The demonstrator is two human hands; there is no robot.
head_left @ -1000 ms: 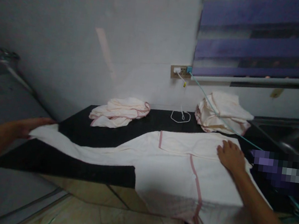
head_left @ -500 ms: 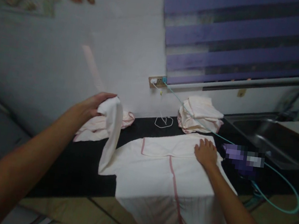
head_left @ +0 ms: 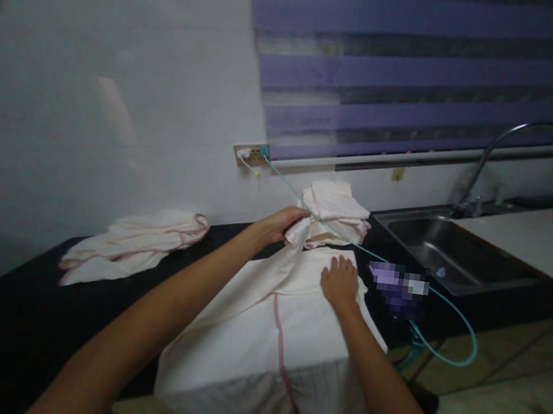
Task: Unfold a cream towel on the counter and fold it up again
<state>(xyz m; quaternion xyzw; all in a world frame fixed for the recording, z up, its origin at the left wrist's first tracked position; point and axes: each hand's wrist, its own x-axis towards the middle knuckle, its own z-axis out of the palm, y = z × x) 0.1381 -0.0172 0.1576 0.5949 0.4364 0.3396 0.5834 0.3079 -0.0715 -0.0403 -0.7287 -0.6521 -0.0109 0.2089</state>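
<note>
Fingers [head_left: 291, 221] of the left hand [head_left: 279, 224]: closed around a bunched corner of the cream cloth [head_left: 262, 326], lifted above the far edge of the spread part. Fingers [head_left: 344, 267] of the right hand [head_left: 340, 285]: spread flat, pressing the cloth down near its far right corner, gripping nothing. Cream cloth: pale, with a pink seam [head_left: 279, 328] running front to back; lies on the dark surface [head_left: 15, 323] and hangs over the near edge; the raised corner trails down to a diagonal fold on the left half. Folded cloth stack [head_left: 336, 211]: same pale fabric with pink trim, just behind the left hand, against the wall. Loose cloth pile [head_left: 131, 243]: same kind, well apart to the left on the surface. Teal cable [head_left: 445, 308]: runs from the wall socket [head_left: 250, 155] across the stack, then loops off the surface's right end. Blurred purple item [head_left: 395, 285]: just right of the right hand, not identifiable. Steel sink [head_left: 452, 255] with curved tap [head_left: 511, 138]: further right. Striped purple blind [head_left: 424, 71]: on the wall above.
</note>
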